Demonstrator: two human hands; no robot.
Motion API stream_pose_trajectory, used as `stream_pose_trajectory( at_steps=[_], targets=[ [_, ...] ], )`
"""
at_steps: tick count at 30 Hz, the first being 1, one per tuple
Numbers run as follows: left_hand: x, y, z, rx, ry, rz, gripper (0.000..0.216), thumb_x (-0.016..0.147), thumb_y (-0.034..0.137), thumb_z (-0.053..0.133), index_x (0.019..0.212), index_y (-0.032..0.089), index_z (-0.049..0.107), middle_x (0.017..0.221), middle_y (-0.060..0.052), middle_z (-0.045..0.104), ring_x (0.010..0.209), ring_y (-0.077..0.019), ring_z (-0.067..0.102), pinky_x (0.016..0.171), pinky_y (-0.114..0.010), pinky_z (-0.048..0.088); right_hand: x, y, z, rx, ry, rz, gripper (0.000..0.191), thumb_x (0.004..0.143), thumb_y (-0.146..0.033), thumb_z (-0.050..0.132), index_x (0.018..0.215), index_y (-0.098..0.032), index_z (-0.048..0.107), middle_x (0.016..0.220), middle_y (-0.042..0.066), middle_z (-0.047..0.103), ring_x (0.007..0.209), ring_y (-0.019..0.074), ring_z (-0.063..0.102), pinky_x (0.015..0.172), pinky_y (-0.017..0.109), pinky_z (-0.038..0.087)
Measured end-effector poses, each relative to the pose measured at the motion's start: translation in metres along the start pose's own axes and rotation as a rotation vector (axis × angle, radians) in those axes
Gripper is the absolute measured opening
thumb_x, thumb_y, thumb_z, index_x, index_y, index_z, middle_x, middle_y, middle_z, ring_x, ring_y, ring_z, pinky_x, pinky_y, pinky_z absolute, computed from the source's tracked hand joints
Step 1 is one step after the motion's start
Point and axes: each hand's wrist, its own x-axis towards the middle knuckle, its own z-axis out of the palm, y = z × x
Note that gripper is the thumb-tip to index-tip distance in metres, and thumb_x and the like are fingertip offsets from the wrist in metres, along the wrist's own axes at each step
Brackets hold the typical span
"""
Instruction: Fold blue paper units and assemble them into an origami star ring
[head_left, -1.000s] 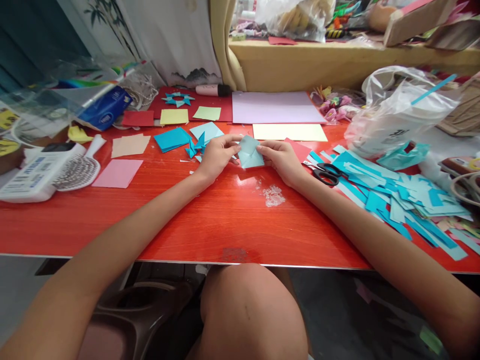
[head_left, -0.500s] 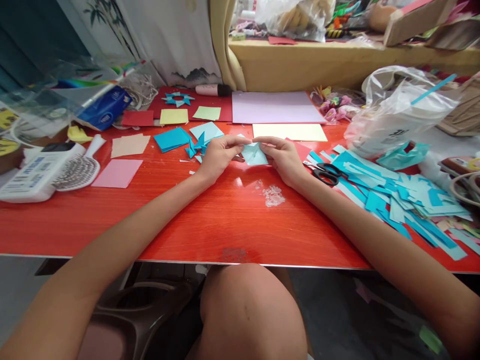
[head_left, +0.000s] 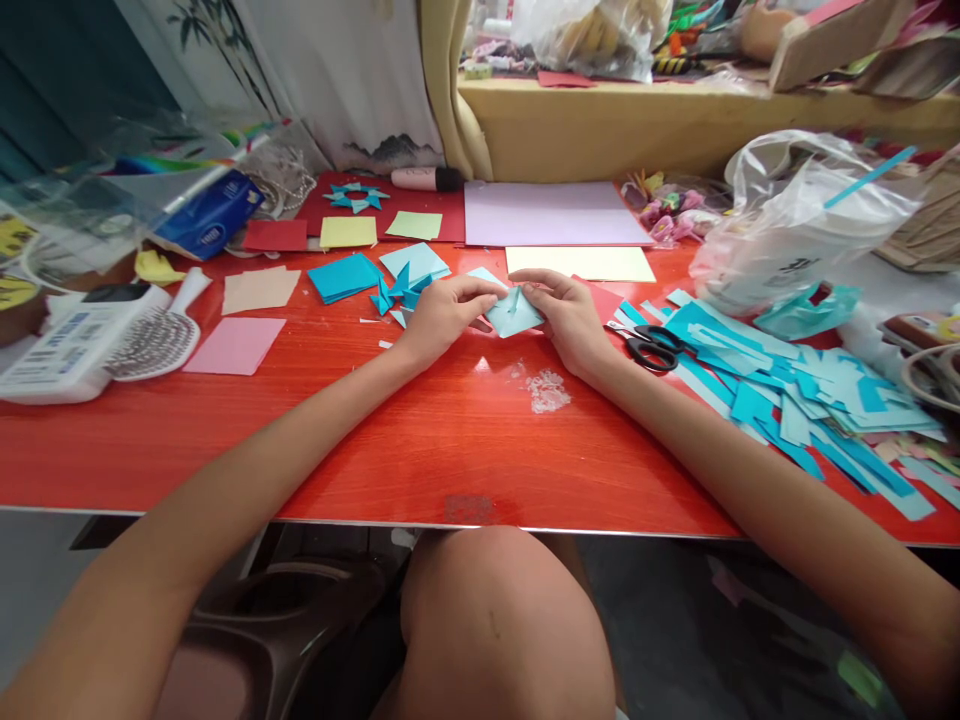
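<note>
A small light-blue square of creased paper (head_left: 514, 314) is held up above the red table (head_left: 360, 440) between my two hands. My left hand (head_left: 454, 310) pinches its left edge between thumb and fingers. On the other side, my right hand (head_left: 564, 312) grips the right edge, its index finger stretched along the top. Just left of my left hand lie folded blue paper pieces (head_left: 401, 290), beside a pale blue stack of squares (head_left: 415, 262) and a darker blue stack (head_left: 344, 278). Black-handled scissors (head_left: 651, 346) rest close to my right wrist.
Blue paper strips (head_left: 810, 390) pile up on the right, below a bagged cup (head_left: 795, 240). A hairbrush (head_left: 154, 340) and a white box (head_left: 67, 345) stand at the left. Lilac paper (head_left: 555, 213) and a blue paper ring (head_left: 355, 197) lie at the back.
The light-blue paper has turned so one corner points down toward me. My left fingers have drawn down from its top edge, while my right hand keeps its hold.
</note>
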Motion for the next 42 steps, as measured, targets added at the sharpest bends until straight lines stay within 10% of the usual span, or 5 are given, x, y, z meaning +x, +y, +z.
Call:
stream_pose_trajectory(
  at_steps=[18,42],
  targets=[
    [-0.0014,-0.0012,-0.0004,0.183,0.015,0.130,0.016,0.078,0.014,0.057,0.086,0.016,0.070,0.090,-0.004,0.064,0.078,-0.0106,0.060,0.064,-0.019,0.052,-0.0030,-0.0059,0.0043,-0.080,0.015,0.027,0.034,0.077,-0.049,0.059,0.068,-0.016,0.062,0.067,0.004,0.060,0.065,0.0133,0.057,0.057,0.025,0.047],
    [-0.0046,0.0020,0.0009,0.384,0.098,0.194,0.013,0.080,0.018,0.057,0.086,0.019,0.068,0.086,-0.003,0.066,0.081,-0.0131,0.059,0.071,-0.025,0.047,-0.0025,-0.0015,0.0022,-0.062,-0.105,0.047,0.017,0.078,-0.034,0.060,0.082,-0.019,0.066,0.082,0.003,0.065,0.071,0.0133,0.057,0.065,0.027,0.049]
  ],
)
